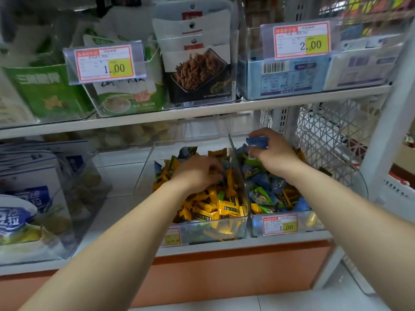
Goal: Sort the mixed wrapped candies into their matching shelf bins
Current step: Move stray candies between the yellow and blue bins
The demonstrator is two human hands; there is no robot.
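Two clear plastic bins side by side on the low white shelf (121, 176): left bin (146, 176) packed with mostly yellow wrapped candies (224, 209), right bin (312, 231) mixed blue, green, some yellow. Right hand (272, 153) up over the right bin, fingers (263, 132) pinching one small blue wrapped candy (257, 141), likely lifted to check where it belongs. Held with long side across, left to right. Left hand (197, 173) down in the yellow pile, fingers curled, likely hunting strays; holding anything or not, cannot tell.

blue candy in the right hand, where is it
Head view, right of centre: the blue candy is pinched in the right hand above the back of the right bin, beside the mesh panel.
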